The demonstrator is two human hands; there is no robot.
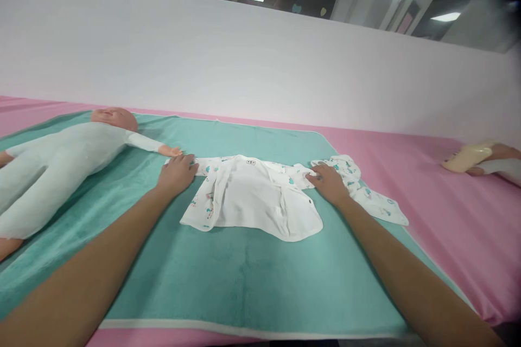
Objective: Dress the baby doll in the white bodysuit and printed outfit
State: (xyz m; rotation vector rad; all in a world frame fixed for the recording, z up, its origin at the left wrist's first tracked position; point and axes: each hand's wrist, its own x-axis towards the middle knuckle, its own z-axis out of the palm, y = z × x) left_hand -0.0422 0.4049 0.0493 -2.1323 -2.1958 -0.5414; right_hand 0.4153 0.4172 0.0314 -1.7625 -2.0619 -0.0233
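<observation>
A small white baby shirt with teal and pink print lies spread on a teal towel, its inside facing up. My left hand rests palm down on the shirt's left sleeve, fingers curled at the cuff. My right hand presses on the shirt's right sleeve, fingers bent onto the cloth. Matching printed trousers lie crumpled just right of my right hand. A baby doll in a pale grey bodysuit lies on its back at the towel's left, its hand close to my left hand.
The towel covers a pink padded surface. A white wall panel runs along the back. At the far right edge, another doll's limb and a cream bottle lie on the pink surface.
</observation>
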